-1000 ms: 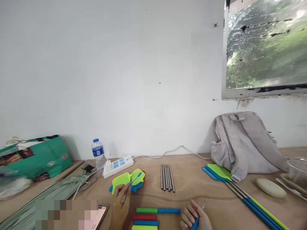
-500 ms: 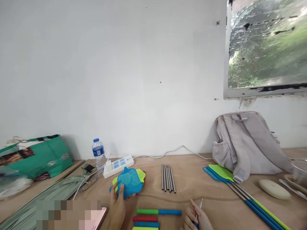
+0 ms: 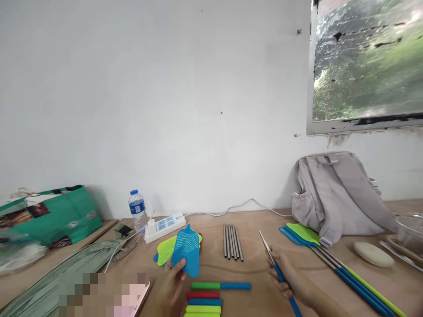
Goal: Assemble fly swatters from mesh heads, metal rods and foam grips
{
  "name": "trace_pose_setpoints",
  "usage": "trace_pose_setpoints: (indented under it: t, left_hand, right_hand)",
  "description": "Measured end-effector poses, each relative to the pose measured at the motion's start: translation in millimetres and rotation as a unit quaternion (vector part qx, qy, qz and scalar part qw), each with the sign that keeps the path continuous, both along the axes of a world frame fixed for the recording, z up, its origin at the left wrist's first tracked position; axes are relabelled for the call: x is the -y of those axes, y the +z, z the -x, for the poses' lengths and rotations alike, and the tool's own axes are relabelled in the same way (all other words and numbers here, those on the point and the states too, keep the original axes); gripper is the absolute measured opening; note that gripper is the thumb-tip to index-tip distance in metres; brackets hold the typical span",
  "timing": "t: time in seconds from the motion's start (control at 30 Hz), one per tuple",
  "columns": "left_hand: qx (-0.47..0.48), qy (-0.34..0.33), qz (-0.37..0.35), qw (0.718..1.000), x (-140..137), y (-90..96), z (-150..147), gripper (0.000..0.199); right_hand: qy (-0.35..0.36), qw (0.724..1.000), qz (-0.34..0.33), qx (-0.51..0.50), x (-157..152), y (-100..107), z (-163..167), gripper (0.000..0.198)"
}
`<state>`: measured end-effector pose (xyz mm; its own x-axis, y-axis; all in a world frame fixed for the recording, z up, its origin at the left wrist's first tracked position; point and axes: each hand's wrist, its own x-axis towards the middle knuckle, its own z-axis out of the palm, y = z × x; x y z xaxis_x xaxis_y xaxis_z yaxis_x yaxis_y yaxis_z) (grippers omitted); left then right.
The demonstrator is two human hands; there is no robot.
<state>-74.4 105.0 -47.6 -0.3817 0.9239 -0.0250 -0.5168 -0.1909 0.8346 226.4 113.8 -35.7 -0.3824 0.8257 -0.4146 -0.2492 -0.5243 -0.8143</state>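
My left hand pinches a blue fly swatter head, a perforated paddle, by its lower left edge with the thumb on top. Behind it lie more swatter heads, among them a yellow-green one and partly hidden blue and red ones. My right hand is closed round the blue grip of a swatter handle, whose thin metal rod points up and left. Between the hands, several metal tubes lie side by side. Nearer me are loose grips: green, blue, red and yellow-green.
Assembled fly swatters lie at right, beside a grey backpack and a pale oval object. A power strip, water bottle, green bag and phone are at left. A cable runs along the wall.
My left hand has lifted the blue swatter head off the pile, toward me and right. My right hand has risen and turned, bringing the rod and blue grip into fuller view.
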Motion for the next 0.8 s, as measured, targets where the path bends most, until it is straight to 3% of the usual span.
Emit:
trace_pose_setpoints:
  t: [0.07,0.13,0.2,0.3,0.43,0.53,0.63,0.8]
  left_hand:
    - [0.057,-0.028,-0.014,0.998,1,16.0,-16,0.028]
    - [0.088,-0.052,-0.027,0.994,0,35.3,-33,0.03]
    - [0.078,-0.052,-0.011,0.996,0,53.8,-49,0.026]
    - [0.039,-0.064,0.032,0.997,3,73.4,-64,0.019]
    - [0.036,-0.065,0.075,0.994,15,82.2,-73,0.012]
    - [0.029,-0.072,0.112,0.991,21,80.7,-79,0.011]
    - [0.015,-0.098,0.118,0.988,21,76.5,-82,0.01]
    - [-0.01,-0.112,0.109,0.988,18,70.6,-83,0.012]
  right_hand:
    - [0.007,0.994,-0.102,0.045,9,21,-5,0.022]
    - [-0.007,0.966,-0.25,0.071,23,44,-7,0.014]
    - [-0.039,0.908,-0.397,0.132,38,66,-7,0.011]
    - [-0.09,0.817,-0.506,0.261,53,88,-7,0.01]
    - [-0.1,0.73,-0.553,0.389,55,88,-6,0.018]
    - [-0.091,0.691,-0.577,0.425,52,80,-7,0.017]
    - [-0.075,0.675,-0.578,0.452,49,73,-8,0.016]
    - [-0.035,0.685,-0.562,0.462,47,70,-9,0.02]
